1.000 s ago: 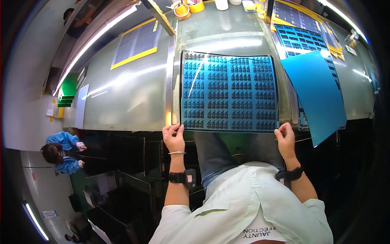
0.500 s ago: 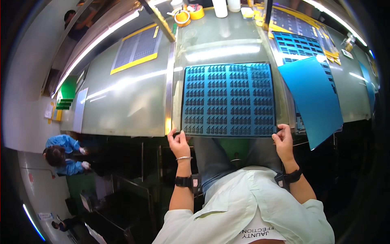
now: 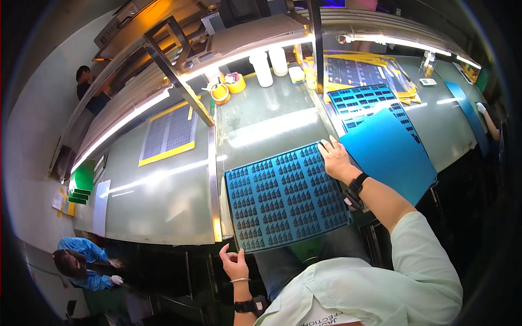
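A blue rectangular panel (image 3: 284, 204) printed with rows of small dark patterns lies tilted over the near edge of the glass-topped table. At its near left corner my left hand (image 3: 235, 265) pinches the edge between thumb and fingers. My right hand (image 3: 336, 160) grips the far right corner, fingers laid across the edge. Just right of that hand, a plain blue sheet (image 3: 389, 152) lies partly over another blue patterned panel (image 3: 370, 96).
Left on the table (image 3: 174, 201) lies a yellow-edged film sheet (image 3: 169, 135). Tape rolls (image 3: 219, 93) and white bottles (image 3: 261, 69) stand at the back. Yellow-edged films (image 3: 361, 73) are piled at the back right. A metal post (image 3: 315, 46) rises behind. A person in blue (image 3: 84, 262) is at left.
The panel has turned counterclockwise, its right side swinging away from me. My right hand has moved from the near right corner to the far right corner. The view has shifted too.
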Available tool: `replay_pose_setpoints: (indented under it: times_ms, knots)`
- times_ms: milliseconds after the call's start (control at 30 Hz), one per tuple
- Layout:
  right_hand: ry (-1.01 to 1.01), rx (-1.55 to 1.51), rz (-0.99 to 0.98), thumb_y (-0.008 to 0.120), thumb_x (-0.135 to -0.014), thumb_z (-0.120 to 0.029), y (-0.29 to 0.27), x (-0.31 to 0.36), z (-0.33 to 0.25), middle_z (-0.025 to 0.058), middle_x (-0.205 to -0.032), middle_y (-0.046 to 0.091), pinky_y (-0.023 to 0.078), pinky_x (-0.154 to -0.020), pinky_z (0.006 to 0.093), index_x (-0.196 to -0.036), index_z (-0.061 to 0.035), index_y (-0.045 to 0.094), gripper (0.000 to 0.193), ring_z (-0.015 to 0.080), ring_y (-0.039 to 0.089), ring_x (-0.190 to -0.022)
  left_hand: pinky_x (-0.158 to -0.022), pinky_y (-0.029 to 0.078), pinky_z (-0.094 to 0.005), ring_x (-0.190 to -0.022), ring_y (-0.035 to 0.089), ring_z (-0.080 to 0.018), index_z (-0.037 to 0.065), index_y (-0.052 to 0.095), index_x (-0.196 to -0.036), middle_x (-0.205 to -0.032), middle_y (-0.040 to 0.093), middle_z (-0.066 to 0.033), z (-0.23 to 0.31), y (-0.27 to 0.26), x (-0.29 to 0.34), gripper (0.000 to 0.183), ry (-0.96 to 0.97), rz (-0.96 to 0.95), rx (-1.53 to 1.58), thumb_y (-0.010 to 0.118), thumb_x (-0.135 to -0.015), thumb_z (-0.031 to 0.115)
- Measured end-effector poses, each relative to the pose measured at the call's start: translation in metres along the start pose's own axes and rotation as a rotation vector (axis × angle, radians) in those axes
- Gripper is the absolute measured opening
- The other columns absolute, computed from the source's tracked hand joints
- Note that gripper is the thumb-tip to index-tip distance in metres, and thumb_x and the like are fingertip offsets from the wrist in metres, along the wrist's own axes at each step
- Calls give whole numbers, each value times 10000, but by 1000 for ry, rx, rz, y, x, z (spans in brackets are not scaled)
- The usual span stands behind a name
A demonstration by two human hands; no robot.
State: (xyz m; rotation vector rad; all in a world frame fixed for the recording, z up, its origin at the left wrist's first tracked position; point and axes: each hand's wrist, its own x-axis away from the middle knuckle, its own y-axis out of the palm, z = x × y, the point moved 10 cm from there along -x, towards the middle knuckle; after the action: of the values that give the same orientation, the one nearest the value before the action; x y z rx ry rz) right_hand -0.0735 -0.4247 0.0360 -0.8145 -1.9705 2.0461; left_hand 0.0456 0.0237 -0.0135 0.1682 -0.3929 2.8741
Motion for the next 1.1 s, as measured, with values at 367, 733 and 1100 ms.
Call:
replay_pose_setpoints:
  times_ms: [367, 733, 1100]
  knots:
    - [-147, 336, -169, 457, -826, -162, 28, -25, -15, 159, -1329, 397, 294, -1021, 419, -1273, 44, 421, 493, 298, 331, -1269, -1012, 243, -546, -1320, 251, -322, 64, 425, -1304, -1396, 369, -67, 95, 132, -111, 594, 839, -274, -1076, 539, -837, 414]
    - [-141, 191, 4, 452, -801, -89, 11, -4, 1, 132, -1329, 418, 346, -979, 421, -1255, 13, 448, 465, 311, 400, -1210, -1064, 137, -545, -1361, 180, -239, 105, 337, -1374, -1450, 285, -27, 97, 177, -168, 612, 722, -202, -1467, 326, -909, 504]
    - [-302, -254, -101, 469, -780, -26, -74, 197, -52, 151, -1348, 414, 286, -1040, 458, -1242, 7, 470, 464, 333, 352, -1276, -1081, 107, -516, -1377, 112, -277, -10, 181, -1402, -1486, 135, -146, 81, 157, -157, 770, 445, -204, -1355, 288, -900, 564]
